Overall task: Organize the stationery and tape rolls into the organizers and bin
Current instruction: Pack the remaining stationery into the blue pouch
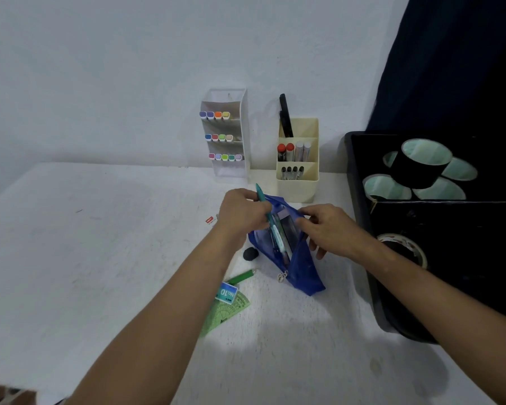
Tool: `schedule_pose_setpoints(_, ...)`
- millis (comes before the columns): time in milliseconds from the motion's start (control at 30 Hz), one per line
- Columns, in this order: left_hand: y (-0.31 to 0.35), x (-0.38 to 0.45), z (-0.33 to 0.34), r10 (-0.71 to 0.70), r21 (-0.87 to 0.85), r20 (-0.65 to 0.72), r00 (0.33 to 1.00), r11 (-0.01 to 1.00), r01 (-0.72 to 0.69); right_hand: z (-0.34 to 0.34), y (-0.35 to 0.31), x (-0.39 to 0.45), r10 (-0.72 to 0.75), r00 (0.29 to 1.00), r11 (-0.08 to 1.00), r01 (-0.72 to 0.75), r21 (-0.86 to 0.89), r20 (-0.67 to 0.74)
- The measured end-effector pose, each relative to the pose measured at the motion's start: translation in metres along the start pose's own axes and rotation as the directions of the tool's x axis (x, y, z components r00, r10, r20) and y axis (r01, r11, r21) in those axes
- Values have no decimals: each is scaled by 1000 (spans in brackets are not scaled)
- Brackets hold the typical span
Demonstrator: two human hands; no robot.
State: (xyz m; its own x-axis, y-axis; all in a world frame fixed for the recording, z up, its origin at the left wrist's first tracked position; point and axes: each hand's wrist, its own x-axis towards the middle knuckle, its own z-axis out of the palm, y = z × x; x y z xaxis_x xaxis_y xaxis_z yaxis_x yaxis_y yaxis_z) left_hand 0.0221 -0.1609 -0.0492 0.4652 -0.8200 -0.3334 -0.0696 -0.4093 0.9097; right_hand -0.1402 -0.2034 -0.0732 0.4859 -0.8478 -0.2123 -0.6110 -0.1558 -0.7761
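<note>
Right now the person is bent over a blue mesh pencil pouch (300, 270) lying in the middle of the white table (100, 258), its zip open. The left hand (241, 213) pinches a teal pen (263, 200) near its upper end, the lower end already inside the pouch, while the right hand (326, 229) curls round the pouch's far edge and holds the mouth apart. The pouch looks soft and floppy to me, so it needs that second hand at the rim or it would sag closed; the pen is light, stiff and probably a bit slick, best taken along the barrel as it is. Loose near the pouch lie a green pencil (241, 277), a staples box (226, 293) resting on a green protractor (228, 314), and a dark round eraser (250, 254). At the back stand a white marker rack (240, 130) and a cream pen holder (297, 185); the black bin (362, 258) at the right holds black tape rolls (418, 168).
</note>
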Motion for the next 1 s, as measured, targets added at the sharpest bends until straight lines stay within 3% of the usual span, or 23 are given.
schedule_pose_setpoints(67,-7,-1,9,-17,-8,-19,1000,1000,17,0,-1,0,-4,1000,1000,4,-3,-1)
schedule_pose_setpoints(200,-15,-7,17,-18,51,87,996,999,14,-1,-2,-1,-14,1000,1000,14,-10,-1)
schedule_pose_setpoints(367,-15,-8,9,80,135,44,996,987,-85,-1,-2,-1,-17,1000,1000,17,-10,4)
schedule_pose_setpoints(600,-25,-4,-28,56,287,83,995,955,-78,0,-2,-2,-18,1000,1000,18,6,20)
schedule_pose_setpoints(700,-30,-10,-50,56,481,214,975,863,-156,1,-3,-2,-19,999,1000,19,2,28)
schedule_pose_setpoints(800,-37,-19,-68,-47,704,373,927,664,-250,1,-2,-1,-19,999,1000,20,-12,33)
schedule_pose_setpoints(1000,-59,-20,-61,-46,809,348,936,519,-275,3,-3,-2,-12,999,999,14,-37,43)
